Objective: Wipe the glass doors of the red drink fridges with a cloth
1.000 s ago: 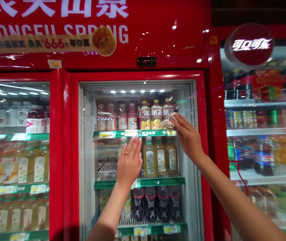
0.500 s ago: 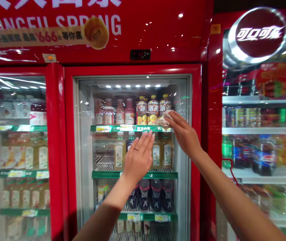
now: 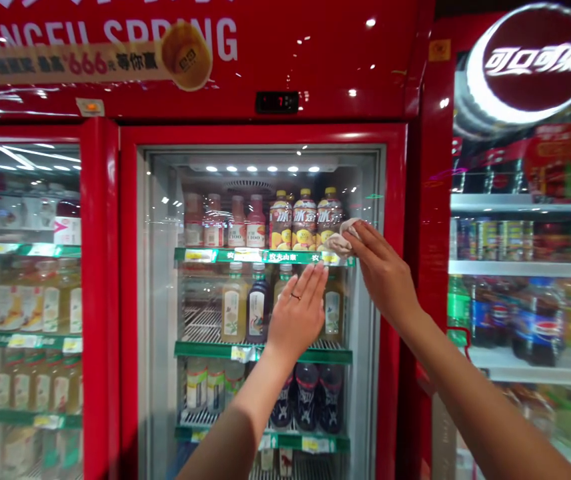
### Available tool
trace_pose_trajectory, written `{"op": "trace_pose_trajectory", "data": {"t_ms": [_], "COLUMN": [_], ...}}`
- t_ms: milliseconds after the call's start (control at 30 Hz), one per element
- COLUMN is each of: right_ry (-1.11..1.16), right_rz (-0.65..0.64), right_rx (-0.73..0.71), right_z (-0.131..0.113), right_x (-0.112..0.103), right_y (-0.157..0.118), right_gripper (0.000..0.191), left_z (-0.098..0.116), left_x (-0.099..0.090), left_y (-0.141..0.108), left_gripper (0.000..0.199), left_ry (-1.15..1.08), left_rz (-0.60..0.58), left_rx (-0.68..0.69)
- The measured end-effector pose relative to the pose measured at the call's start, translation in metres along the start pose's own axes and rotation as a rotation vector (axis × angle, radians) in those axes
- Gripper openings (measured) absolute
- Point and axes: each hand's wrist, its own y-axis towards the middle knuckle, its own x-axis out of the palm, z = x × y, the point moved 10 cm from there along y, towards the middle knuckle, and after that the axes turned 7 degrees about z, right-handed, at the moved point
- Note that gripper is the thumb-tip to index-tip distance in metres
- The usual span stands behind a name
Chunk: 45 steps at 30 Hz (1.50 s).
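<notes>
Head view: pinches a pale, crumpled cloth (image 3: pixel 340 241) between the thumb and fingers of the right hand (image 3: pixel 384 277), up against the glass door (image 3: pixel 160 320) of a red cooler (image 3: pixel 330 73). Has the cloth near the right end of the top green shelf edge (image 3: pixel 225 256), partly over the lower part of the rightmost yellow-capped bottle (image 3: pixel 329 213). Holds the left hand (image 3: pixel 296 319) spread flat in front of the same door — fingers straight and close together, pointing up and to the right, a ring (image 3: pixel 295 297) on one of them. Reaches with that hand lower and to the left of the cloth, well clear of touching it, over the second row of bottles. Cannot tell whether the left palm presses fully on the glass.

Behind the glass, sees pink bottles (image 3: pixel 256 223) on the top shelf, a dark bottle (image 3: pixel 257 308) beside pale yellow ones on the second, and purple-black bottles (image 3: pixel 306 400) on the third. Above the door, finds a small display (image 3: pixel 277 102) with a red digit; to the right — another cooler with a round lit sign (image 3: pixel 535 63).
</notes>
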Motion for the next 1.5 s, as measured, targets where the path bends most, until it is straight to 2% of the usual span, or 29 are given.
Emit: {"op": "trace_pose_trajectory", "data": {"t_ms": [100,200,367,500,600,700,833,900,1000,1133,1300,1400,1500], "right_ry": [0.021,0.041,-0.084,-0.272,-0.271,-0.231,-0.327,-0.363,-0.328,-0.176,-0.056,-0.064,-0.033], "right_rz": [0.036,0.003,-0.027,0.142,0.238,0.188,0.121,0.137,0.199,0.208,0.153,0.2,0.231], "right_rx": [-0.007,-0.06,-0.132,-0.127,-0.116,-0.123,-0.152,-0.115,0.015,0.168,0.213,0.237,0.277], "right_z": [-0.009,-0.021,-0.021,-0.014,-0.021,-0.033,-0.04,-0.035,-0.023,-0.022,-0.029,-0.019,-0.009], "right_x": [0.008,0.014,0.002,-0.011,-0.01,-0.001,-0.005,-0.012,-0.021,-0.013,-0.003,-0.007,-0.008], "right_y": [0.004,-0.005,-0.03,-0.015,0.005,0.012,-0.003,-0.008,-0.004,0.001,-0.016,-0.018,-0.008], "right_gripper": [0.082,0.084,0.081,0.065,0.044,0.031,0.025,0.019,0.016,0.03,0.046,0.036,0.026], "left_z": [0.001,0.001,0.001,0.001,0.002,0.003,0.002,0.001,0.001,0.001,-0.002,-0.001,-0.002], "left_x": [0.0,0.001,0.0,-0.003,-0.006,-0.006,-0.006,-0.005,-0.002,0.0,0.004,0.006,0.006], "left_y": [0.0,-0.001,-0.001,0.0,0.001,0.001,0.0,-0.001,-0.002,-0.004,-0.005,-0.005,-0.004], "left_gripper": [0.078,0.076,0.07,0.07,0.068,0.066,0.065,0.069,0.077,0.078,0.083,0.084,0.083], "left_ry": [0.005,0.02,0.052,0.06,0.059,0.051,0.039,0.031,0.016,0.002,-0.049,-0.07,-0.077], "left_rz": [-0.021,-0.034,-0.013,0.006,0.016,0.014,0.015,0.007,-0.021,-0.035,-0.067,-0.081,-0.084], "left_rx": [-0.001,0.007,0.024,0.013,0.01,0.019,0.016,0.008,0.0,0.0,-0.028,-0.03,-0.039]}}
